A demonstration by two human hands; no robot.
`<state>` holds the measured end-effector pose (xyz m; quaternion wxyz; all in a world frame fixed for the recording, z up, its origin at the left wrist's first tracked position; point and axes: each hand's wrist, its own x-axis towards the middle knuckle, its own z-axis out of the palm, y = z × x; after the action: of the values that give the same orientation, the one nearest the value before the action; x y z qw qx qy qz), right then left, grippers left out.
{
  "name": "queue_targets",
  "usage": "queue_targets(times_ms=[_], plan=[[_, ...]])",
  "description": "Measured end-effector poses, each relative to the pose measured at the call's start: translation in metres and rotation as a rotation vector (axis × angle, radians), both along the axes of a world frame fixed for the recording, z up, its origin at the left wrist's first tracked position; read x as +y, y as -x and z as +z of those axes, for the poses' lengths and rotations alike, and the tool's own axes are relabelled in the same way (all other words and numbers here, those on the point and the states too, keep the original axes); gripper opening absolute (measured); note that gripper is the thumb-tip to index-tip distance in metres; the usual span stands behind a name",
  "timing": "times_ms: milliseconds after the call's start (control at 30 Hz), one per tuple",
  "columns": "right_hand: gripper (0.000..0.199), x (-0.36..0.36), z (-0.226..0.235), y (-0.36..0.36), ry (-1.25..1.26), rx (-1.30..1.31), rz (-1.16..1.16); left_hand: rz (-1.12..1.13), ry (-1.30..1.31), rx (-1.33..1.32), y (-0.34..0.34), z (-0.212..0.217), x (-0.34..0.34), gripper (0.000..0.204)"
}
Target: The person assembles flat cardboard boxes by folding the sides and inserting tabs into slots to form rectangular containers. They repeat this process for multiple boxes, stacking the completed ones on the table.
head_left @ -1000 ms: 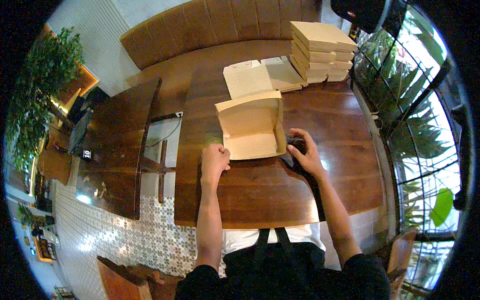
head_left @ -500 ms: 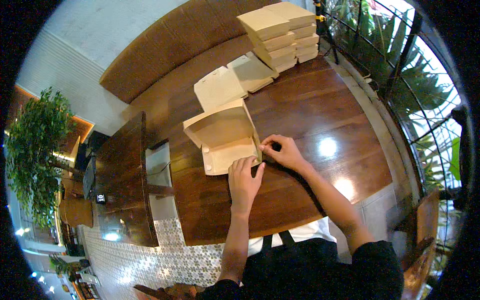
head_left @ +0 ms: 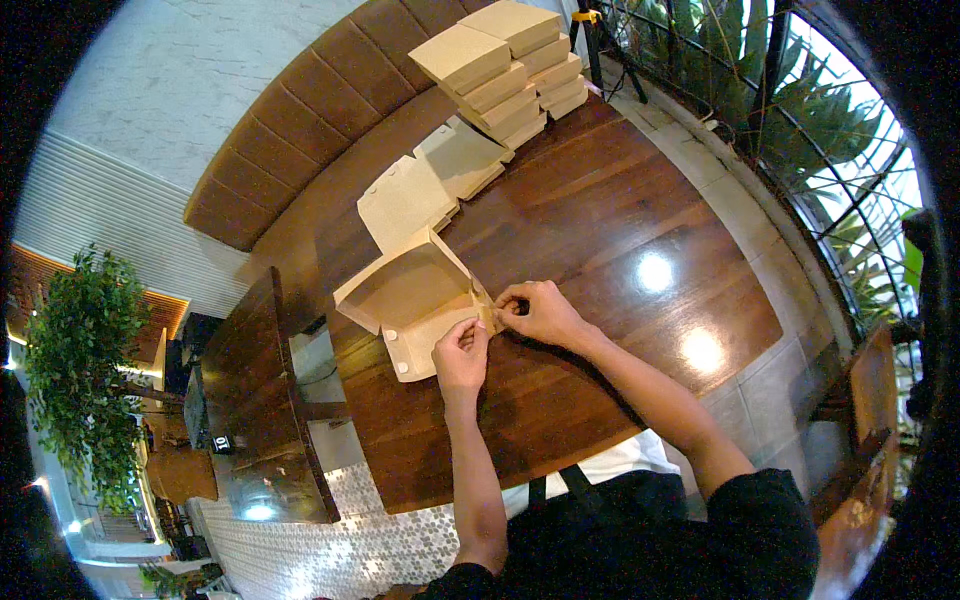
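A brown cardboard box (head_left: 404, 289) stands unfolded on the dark wooden table, its lid raised at the back and its inside facing me. Two small round white spots show along its left side. My left hand (head_left: 462, 357) is closed at the box's front right corner, fingertips pinching the cardboard edge. At the right side wall, my right hand (head_left: 543, 313) is closed with thumb and forefinger on a side flap. The fingers partly hide that corner and flap.
Behind the box lie opened cardboard blanks (head_left: 406, 204). Several closed boxes (head_left: 490, 65) are stacked at the far end of the wooden table (head_left: 620, 240). A brown padded bench (head_left: 300, 120) runs behind. To the left stands another table (head_left: 250, 400); a metal lattice with plants borders the right.
The view has shifted, so the box and table appear lower and further left. My left fingers have curled from lying spread over the front edge into a pinch; my right hand stays at the side wall.
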<state>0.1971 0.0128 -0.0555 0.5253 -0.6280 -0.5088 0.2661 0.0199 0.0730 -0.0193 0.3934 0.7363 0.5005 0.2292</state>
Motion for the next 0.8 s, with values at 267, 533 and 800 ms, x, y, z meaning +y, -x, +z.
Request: queue_targets(times_ms=[267, 533, 800], plan=[[0.019, -0.002, 0.001, -0.008, 0.109, 0.067, -0.018, -0.081, -0.046, -0.1, 0.006, -0.01, 0.007, 0.027], [0.02, 0.0, -0.011, -0.007, 0.121, 0.152, 0.003, -0.09, 0.065, -0.156, 0.001, -0.007, 0.001, 0.027], [0.024, 0.008, -0.03, -0.007, 0.106, 0.206, 0.026, -0.126, 0.223, -0.215, 0.004, -0.007, 0.006, 0.034]])
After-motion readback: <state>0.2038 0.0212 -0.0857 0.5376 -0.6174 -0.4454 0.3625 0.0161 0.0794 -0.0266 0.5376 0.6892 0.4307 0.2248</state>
